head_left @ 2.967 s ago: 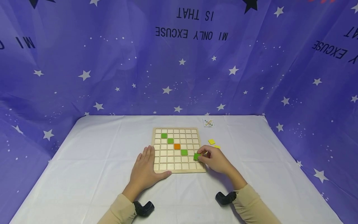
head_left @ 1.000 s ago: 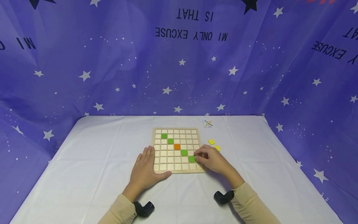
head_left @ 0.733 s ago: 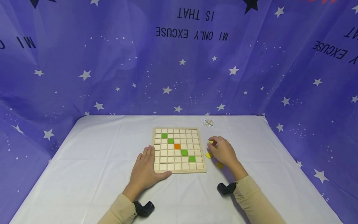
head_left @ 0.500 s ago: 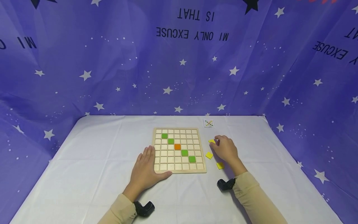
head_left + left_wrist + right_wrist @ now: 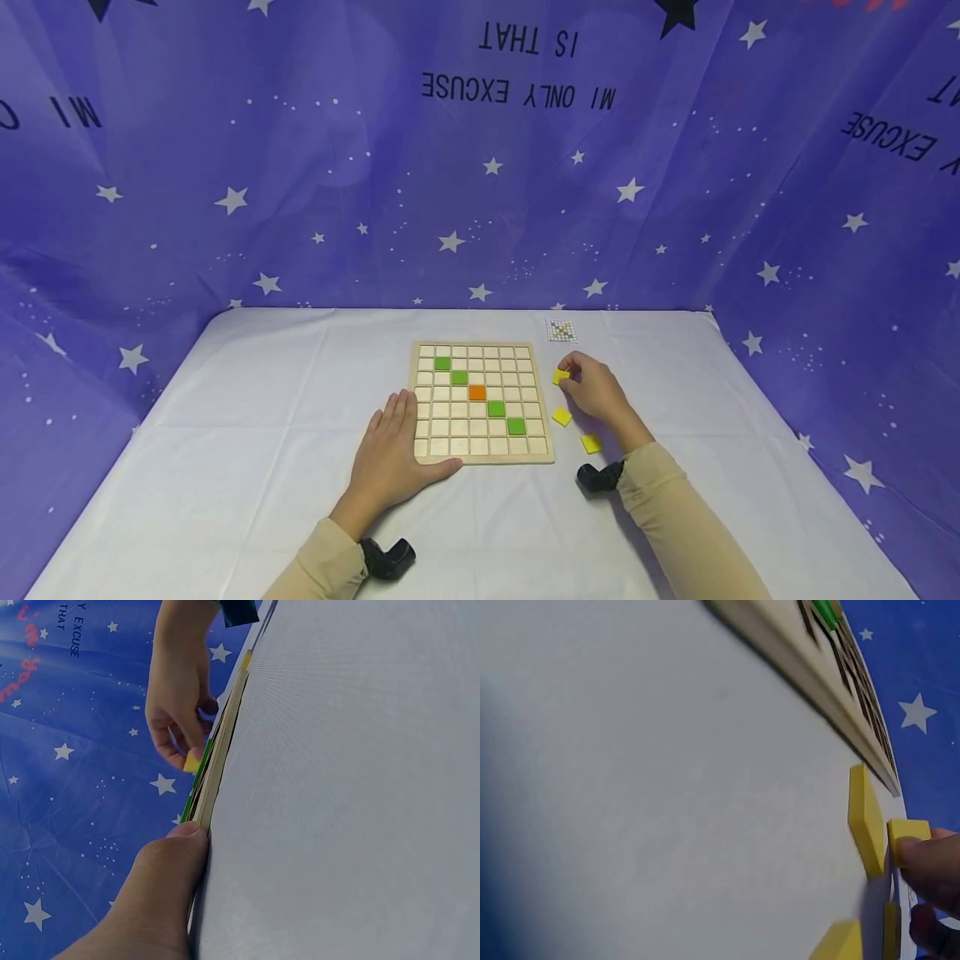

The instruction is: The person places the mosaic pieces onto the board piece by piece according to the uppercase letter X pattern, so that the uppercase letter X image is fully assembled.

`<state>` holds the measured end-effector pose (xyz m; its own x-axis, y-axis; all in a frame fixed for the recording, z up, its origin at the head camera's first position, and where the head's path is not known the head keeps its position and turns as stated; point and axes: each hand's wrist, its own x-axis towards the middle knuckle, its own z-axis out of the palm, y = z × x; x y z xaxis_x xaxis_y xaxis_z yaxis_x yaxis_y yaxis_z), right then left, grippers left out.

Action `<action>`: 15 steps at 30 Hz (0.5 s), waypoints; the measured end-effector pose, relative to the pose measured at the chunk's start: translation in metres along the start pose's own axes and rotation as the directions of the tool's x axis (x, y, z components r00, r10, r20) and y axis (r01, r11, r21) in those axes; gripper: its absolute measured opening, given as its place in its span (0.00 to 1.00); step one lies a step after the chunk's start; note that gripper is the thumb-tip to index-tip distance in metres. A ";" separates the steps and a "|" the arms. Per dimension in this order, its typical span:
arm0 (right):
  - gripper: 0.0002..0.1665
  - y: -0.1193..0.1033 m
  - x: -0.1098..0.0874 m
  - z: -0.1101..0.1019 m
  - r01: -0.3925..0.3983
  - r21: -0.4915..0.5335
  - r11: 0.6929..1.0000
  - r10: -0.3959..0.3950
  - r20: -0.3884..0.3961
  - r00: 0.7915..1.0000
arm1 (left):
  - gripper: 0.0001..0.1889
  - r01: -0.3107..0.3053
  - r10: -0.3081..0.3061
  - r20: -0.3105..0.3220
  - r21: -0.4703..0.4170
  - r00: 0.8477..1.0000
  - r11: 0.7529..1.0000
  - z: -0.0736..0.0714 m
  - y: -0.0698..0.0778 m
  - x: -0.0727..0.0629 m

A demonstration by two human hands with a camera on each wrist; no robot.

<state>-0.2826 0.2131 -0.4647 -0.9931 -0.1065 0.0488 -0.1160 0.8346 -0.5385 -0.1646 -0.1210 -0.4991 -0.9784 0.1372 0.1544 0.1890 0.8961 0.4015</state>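
My left hand lies with straight fingers along the left edge of a wooden grid board, its thumb at the near edge. Green tiles and one orange tile sit in the board's cells in a diagonal line. To the right of the board, my right hand pinches a yellow tile between thumb and fingers. In the right wrist view the thumb presses on this yellow tile, which appears raised off the cloth. From the left wrist view, the pinched yellow tile shows beyond the board.
Two loose yellow tiles lie on the white cloth: one tile beside the board, the other tile nearer me. Another yellow tile shows under the right hand in the right wrist view. A small printed pattern card lies behind them.
My right hand set a green tile into a cell in the lower right of the board, then moved right to the yellow tiles and took hold of one. The left hand stayed put.
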 end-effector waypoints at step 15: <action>0.10 -0.039 0.026 0.030 0.039 0.250 0.967 -0.043 0.012 0.999 | 0.70 0.007 -0.007 0.013 -0.003 1.000 1.000 0.000 0.000 0.000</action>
<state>-0.3037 0.1617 -0.4681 -0.9869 -0.1487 0.0620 -0.1465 0.6682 -0.7294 -0.1647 -0.1210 -0.4986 -0.9807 0.1366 0.1399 0.1826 0.8960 0.4049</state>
